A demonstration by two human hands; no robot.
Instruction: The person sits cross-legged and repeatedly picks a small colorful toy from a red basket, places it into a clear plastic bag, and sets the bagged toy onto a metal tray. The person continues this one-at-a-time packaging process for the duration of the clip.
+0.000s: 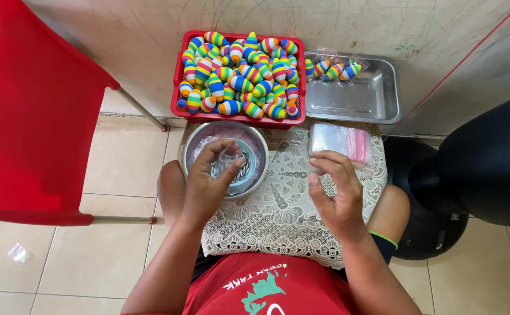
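My left hand (211, 178) reaches into a round steel bowl (253, 142) on my lap and pinches a small clear plastic piece (229, 156) between its fingertips. My right hand (333, 189) hovers over the white lace cloth (284, 219), fingers curled and apart, holding nothing that I can see. Just beyond it lies a stack of clear zip bags (339, 140) with red strips. A red basket (180, 73) heaped with striped rainbow-coloured egg-shaped toys (240, 73) stands at the far edge.
A steel tray (360, 99) with a few bagged striped toys (333, 70) sits right of the basket. A red plastic chair (27, 111) stands on the left, a black rounded object (476, 169) on the right. A scrap of clear plastic (18, 252) lies on the tiled floor.
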